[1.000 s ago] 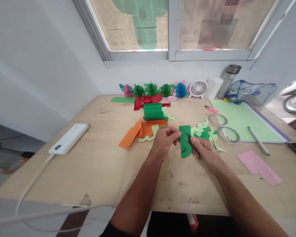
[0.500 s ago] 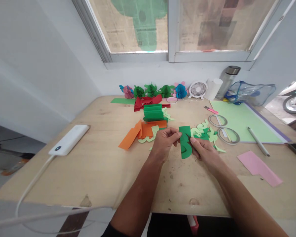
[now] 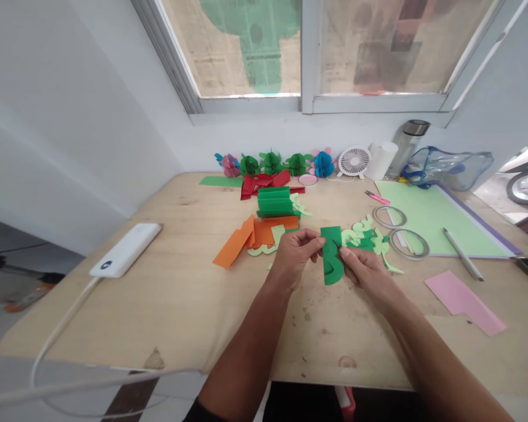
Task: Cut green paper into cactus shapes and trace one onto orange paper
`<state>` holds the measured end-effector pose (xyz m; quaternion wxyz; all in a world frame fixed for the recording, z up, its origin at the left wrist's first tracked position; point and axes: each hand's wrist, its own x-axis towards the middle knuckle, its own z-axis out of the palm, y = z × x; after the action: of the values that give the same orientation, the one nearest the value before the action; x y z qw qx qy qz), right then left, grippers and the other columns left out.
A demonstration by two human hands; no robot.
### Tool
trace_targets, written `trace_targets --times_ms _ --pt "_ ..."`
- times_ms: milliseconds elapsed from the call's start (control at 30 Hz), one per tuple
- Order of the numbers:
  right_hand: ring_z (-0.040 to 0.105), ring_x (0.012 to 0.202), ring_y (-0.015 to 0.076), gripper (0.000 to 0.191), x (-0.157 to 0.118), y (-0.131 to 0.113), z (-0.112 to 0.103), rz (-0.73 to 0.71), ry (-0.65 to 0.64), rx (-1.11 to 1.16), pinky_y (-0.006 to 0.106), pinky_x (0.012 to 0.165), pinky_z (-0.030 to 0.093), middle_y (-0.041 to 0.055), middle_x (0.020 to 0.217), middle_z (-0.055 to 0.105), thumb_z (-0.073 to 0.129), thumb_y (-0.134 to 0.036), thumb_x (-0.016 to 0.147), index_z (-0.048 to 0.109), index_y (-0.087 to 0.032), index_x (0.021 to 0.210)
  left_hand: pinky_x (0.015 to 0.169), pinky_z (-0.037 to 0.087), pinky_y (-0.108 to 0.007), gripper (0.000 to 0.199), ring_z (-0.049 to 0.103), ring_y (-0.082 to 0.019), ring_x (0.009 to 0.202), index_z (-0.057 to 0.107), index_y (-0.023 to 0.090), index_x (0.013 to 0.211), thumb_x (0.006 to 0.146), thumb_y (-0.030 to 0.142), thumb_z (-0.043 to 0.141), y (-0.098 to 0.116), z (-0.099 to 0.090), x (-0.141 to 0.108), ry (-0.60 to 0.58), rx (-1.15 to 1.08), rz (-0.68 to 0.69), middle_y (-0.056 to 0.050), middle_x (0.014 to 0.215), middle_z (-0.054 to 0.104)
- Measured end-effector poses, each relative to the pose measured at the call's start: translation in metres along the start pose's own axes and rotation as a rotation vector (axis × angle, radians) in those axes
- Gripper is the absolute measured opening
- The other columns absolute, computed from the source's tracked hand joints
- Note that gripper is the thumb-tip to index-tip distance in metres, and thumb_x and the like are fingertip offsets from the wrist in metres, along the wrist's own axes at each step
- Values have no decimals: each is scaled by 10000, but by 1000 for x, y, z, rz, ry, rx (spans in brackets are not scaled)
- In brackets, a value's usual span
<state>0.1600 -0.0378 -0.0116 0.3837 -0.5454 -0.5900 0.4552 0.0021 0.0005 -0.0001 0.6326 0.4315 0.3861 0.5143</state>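
A green paper piece [image 3: 331, 274] with a curved right edge and darker curved marks or cuts is held up over the table between both hands. My left hand [image 3: 295, 253] pinches its left side between thumb and fingers. On its right side, the thumb and fingers of my right hand [image 3: 364, 271] are closed on the edge. Just behind my right hand lie curly light green and dark green paper cutouts [image 3: 361, 232]. Beyond my left hand are orange paper pieces [image 3: 234, 243], light green scraps [image 3: 264, 251] and folded green paper [image 3: 274, 201].
Red folded paper [image 3: 264, 183] and several honeycomb paper figures [image 3: 271, 162] stand towards the wall, beside a small white fan [image 3: 354, 161]. On the right are scissors [image 3: 377, 197], tape rolls [image 3: 409, 244], a pen [image 3: 463, 254] and pink paper [image 3: 464, 302]. A power bank [image 3: 126, 250] lies left.
The view has shifted very slightly. Both hands keep their grip on the green paper piece, with no other clear movement.
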Motion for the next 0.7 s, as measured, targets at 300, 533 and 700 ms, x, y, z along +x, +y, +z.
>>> trace_targets --times_ms 300,533,700 --pt "248 452 87 552 0 -4 1 -8 3 12 259 448 187 -57 471 307 435 -658 852 386 -207 538 469 324 -211 163 461 -69 468 620 145 585 600 254 740 2 0 -1 -30 6 -16 26 498 547" --pt "237 447 87 546 0 -4 2 -2 11 36 263 445 176 -59 474 299 443 -655 851 390 -208 543 473 330 -213 173 465 -69 475 622 142 590 604 265 743 2 1 -1 -32 9 -21 24 509 550" --pt "237 450 84 546 0 -3 1 -9 5 36 262 448 176 -60 478 297 448 -651 851 386 -206 542 469 331 -206 191 467 -67 474 619 143 586 590 272 760 2 1 -1 -36 2 -16 29 501 544"
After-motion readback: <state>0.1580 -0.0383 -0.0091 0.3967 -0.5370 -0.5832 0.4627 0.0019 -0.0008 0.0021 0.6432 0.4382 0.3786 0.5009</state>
